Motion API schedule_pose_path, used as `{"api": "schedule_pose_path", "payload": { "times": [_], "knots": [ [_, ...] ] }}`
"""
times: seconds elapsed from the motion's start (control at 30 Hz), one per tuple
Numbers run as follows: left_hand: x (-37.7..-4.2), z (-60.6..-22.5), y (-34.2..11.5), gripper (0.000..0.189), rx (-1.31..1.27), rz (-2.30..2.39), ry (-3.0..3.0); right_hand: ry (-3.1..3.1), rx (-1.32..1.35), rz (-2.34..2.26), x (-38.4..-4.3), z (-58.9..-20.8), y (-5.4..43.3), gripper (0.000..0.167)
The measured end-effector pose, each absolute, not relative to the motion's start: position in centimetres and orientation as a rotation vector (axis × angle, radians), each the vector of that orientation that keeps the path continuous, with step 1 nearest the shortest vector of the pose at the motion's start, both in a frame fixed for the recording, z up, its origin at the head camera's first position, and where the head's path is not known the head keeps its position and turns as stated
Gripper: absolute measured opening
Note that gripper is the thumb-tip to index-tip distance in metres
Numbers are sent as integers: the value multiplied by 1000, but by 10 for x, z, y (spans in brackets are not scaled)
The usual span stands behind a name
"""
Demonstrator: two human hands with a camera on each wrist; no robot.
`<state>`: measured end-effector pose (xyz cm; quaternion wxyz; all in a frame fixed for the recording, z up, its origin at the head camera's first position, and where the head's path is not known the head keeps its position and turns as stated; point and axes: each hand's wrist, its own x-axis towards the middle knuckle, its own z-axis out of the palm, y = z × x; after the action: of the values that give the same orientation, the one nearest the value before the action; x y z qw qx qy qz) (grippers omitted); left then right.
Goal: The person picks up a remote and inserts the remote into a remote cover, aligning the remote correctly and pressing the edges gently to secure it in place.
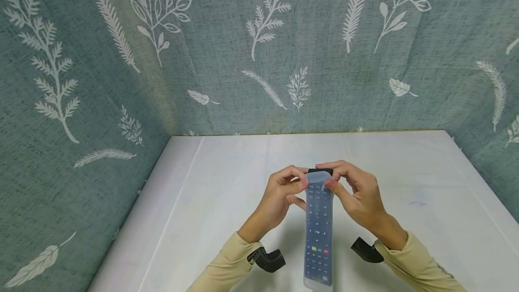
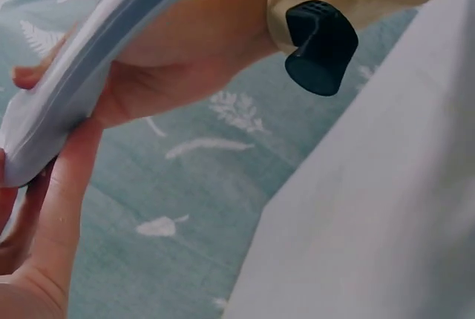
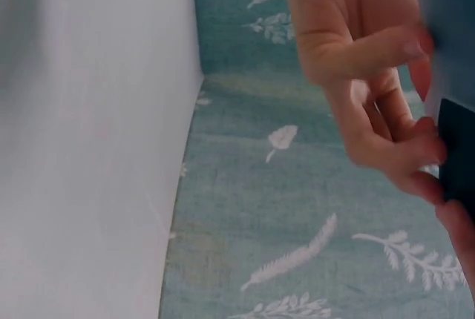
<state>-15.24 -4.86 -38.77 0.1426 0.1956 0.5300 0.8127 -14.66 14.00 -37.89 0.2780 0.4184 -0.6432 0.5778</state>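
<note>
A long dark remote control [image 1: 320, 171] with rows of buttons stands inside a translucent sleeve-like cover [image 1: 318, 286]. The remote's black top end sticks out past the cover's upper rim. My left hand [image 1: 277, 197] pinches the upper left edge between thumb and fingers. On the opposite side, my right hand [image 1: 362, 197] pinches the upper right corner, its thumb on the front of the cover. In the left wrist view the cover [image 2: 96, 59] runs slantwise past both hands. The right wrist view shows the bare black end [image 3: 456, 152] with fingertips against it.
A white table [image 1: 235, 170] lies under the hands. Green cloth [image 1: 227, 48] printed with white leaves hangs behind and along both sides. A black camera mount [image 1: 267, 259] sits on the left wrist, and another mount [image 1: 366, 250] on the right.
</note>
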Motion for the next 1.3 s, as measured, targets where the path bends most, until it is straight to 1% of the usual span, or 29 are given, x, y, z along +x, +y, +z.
{"api": "schedule_pose_path", "payload": {
  "times": [0.1, 0.23, 0.37, 0.57, 0.73, 0.87, 0.97, 1.07, 1.2, 1.3],
  "knots": [
    [-154, -390, -47, 16, 603, 2352, 1571, -1706, 1088, 1532, -146, -378, 139, 20],
    [-155, -393, -45, 9, 645, 2360, 1646, -1719, 1029, 1525, -146, -377, 137, 18],
    [-155, -394, -44, 13, 674, 2372, 1658, -1727, 991, 1561, -146, -375, 138, 15],
    [-156, -391, -44, 18, 647, 2453, 1619, -1817, 994, 1778, -149, -374, 140, 15],
    [-157, -389, -48, 18, 662, 2492, 1677, -2017, 871, 1917, -145, -379, 141, 12],
    [-159, -392, -52, 25, 713, 2440, 1785, -2159, 754, 1972, -143, -382, 143, 14],
    [-158, -394, -54, 23, 747, 2409, 1831, -2216, 687, 2022, -143, -383, 143, 14],
    [-158, -394, -55, 16, 819, 2381, 1864, -2222, 657, 2096, -142, -384, 143, 15],
    [-158, -394, -57, 16, 940, 2339, 1896, -2193, 662, 2176, -140, -384, 142, 15],
    [-159, -395, -59, 14, 954, 2316, 1947, -2169, 688, 2222, -140, -384, 140, 14]
  ]
}}
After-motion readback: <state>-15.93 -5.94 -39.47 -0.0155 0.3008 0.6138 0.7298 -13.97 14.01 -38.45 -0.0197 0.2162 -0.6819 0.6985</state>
